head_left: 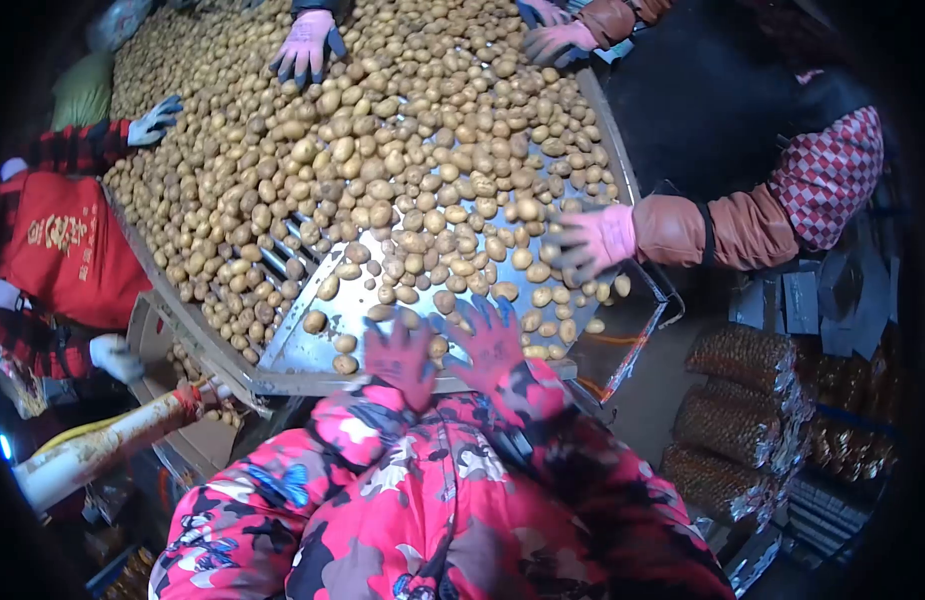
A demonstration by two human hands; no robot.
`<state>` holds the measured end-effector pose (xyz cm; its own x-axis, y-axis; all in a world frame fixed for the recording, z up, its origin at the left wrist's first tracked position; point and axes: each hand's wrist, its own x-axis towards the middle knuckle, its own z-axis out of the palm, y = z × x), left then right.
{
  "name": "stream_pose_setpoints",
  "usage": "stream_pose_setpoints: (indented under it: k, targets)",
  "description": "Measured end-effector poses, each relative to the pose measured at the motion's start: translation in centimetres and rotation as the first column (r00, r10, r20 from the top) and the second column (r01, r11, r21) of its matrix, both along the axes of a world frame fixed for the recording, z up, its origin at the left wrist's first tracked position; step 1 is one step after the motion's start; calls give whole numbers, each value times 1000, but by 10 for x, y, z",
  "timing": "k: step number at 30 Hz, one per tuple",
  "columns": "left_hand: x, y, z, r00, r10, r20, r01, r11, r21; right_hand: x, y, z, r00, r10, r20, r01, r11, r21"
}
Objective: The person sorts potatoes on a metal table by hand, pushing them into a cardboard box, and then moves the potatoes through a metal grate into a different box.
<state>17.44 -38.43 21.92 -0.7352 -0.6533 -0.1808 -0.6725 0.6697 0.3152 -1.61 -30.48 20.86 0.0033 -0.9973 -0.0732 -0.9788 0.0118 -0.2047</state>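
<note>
Potatoes [413, 242] in great number cover a metal sorting table [300, 353] in front of me. My left hand [400, 358], in a red glove with dark fingertips, reaches over the table's near edge with its fingers spread. Beside it, my right hand [485, 345] wears the same kind of glove and is also spread, its fingertips among a few potatoes. Neither hand grips a potato. One potato [438, 346] lies between the two hands, and another potato [345, 363] sits just left of my left hand.
A co-worker's gloved hand [594, 240] reaches in from the right; another co-worker's pink glove [309, 47] rests on the far potatoes. At the left stands a person in a red apron [72, 250]. A rusty white pipe [112, 440] lies lower left. Filled mesh sacks [727, 430] are stacked at right.
</note>
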Motion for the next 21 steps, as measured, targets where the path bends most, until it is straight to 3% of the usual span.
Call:
stream_pose_setpoints:
  k: [2,3,4,6,7,8,9,10,11,13,14,16,18,19,20,21]
  targets:
    - [-33,1,34,986,-168,-3,163,948,274,-29,-16,-23,998,-45,38,43,998,44]
    - [-34,-2,7,943,-173,-283,259,918,301,-43,-14,-25,991,-119,57,117,993,33]
    - [-37,-2,-19,824,-148,-547,359,883,303,-62,-6,-24,979,-190,69,188,982,26]
    - [-50,-46,31,817,-174,-550,376,884,278,-93,17,-9,936,-352,16,350,934,65]
    - [-60,-81,44,853,-264,-450,374,911,175,-100,34,4,900,-434,-42,436,893,108]
    - [-62,-114,22,760,-247,-601,242,966,-91,-99,49,12,856,-507,-100,516,843,149]
    - [-64,-161,36,862,-232,-452,174,971,-167,-93,64,12,814,-568,-117,577,815,54]
    - [-58,-202,21,875,-179,-450,-14,919,-394,-85,79,7,770,-625,-125,626,779,-40]
    - [-52,-229,52,975,66,-212,-112,972,-209,-79,90,2,722,-680,-124,667,733,-134]
    - [-42,-273,55,963,63,264,-2,975,-224,-57,88,-10,792,-609,-41,606,793,-60]
    - [-42,-286,40,971,3,241,61,965,-254,-42,79,-14,818,-575,6,575,818,-22]
    - [-58,-285,44,983,24,180,-32,999,44,-6,32,13,922,-364,133,381,914,-136]
    - [-65,-271,29,998,53,22,-54,997,61,-13,17,8,943,-312,114,320,945,-62]
    - [-66,-267,13,995,-91,46,94,994,-58,-14,8,4,955,-277,109,282,959,-28]
    - [-67,-241,15,995,-73,73,87,974,-210,-22,4,0,943,-326,71,326,945,0]
    - [-67,-222,29,992,-95,78,103,989,-107,-38,10,-1,930,-366,31,365,930,31]
